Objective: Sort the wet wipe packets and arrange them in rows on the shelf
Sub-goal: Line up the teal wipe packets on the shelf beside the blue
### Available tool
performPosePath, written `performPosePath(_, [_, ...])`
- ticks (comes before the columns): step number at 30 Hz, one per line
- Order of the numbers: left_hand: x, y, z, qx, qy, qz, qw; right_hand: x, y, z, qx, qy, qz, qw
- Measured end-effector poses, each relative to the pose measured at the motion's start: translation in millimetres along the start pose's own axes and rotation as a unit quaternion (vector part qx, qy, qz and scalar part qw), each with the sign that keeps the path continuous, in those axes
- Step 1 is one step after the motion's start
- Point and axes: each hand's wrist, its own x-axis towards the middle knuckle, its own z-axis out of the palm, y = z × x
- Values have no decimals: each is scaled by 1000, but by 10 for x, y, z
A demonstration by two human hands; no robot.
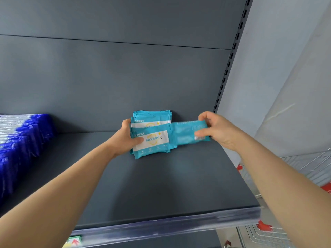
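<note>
Several teal wet wipe packets (152, 140) with white labels lean in a small upright row near the back of the dark grey shelf (161, 185). My left hand (128, 136) grips the front packets of that row, thumb across the label. My right hand (216, 128) pinches a single teal packet (188, 134), back side showing, held just right of the row and touching it. A long row of dark blue and white packets (23, 140) stands at the far left of the same shelf.
The shelf's back panel (125, 77) rises behind the packets, with a slotted upright (231, 58) at its right end. A clear price strip (170, 224) runs along the front edge. A wire cart (304, 167) with red parts stands beyond the shelf's right end.
</note>
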Motion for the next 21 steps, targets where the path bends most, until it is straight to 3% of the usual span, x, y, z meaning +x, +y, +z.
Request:
performPosePath(4, [-22, -32, 19, 3, 20, -1, 1000, 37, 49, 238, -126, 55, -97, 986])
performPosePath(9, [-47, -62, 13, -17, 4, -1, 1000, 73, 315, 541, -291, -6, -116, 949])
performPosePath(14, [-97, -78, 41, -39, -22, 14, 999, 53, 394, 605, -300, -82, -78, 947])
performPosePath(16, [-122, -59, 78, -1, -20, 30, 999, 43, 357, 612, -300, -98, -66, 947])
performPosePath(21, [-137, -29, 96, 82, -24, 50, 995, 100, 270, 631, -237, 17, 3, 971])
